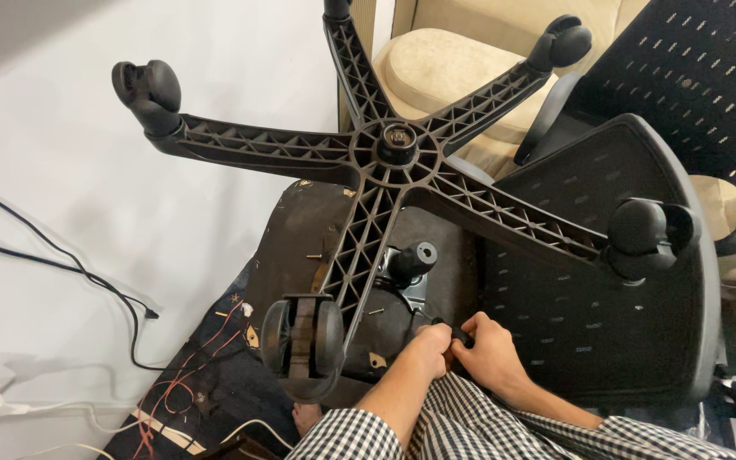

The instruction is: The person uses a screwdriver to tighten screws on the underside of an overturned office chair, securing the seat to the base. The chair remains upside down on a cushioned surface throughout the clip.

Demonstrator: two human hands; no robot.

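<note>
An office chair lies upturned, its black five-armed base (pixel 395 145) with castors pointing up at me. Under the base the seat's dark underside (pixel 300 230) and the metal mechanism plate (pixel 411 294) show. My left hand (pixel 430 347) and my right hand (pixel 489 349) meet low in the middle, both closed around a small black handle (pixel 460 335) next to the mechanism. A black lever knob (pixel 415 258) sticks up just above my hands. The nearest castor (pixel 302 338) stands left of my left hand. Both sleeves are black-and-white check.
A second black perforated seat shell (pixel 606 281) and mesh back (pixel 700 77) lie at right. A beige cushioned seat (pixel 445 72) stands behind. Black cables (pixel 61 264) run along the white wall at left; red and white wires (pixel 189 375) lie on the dark mat.
</note>
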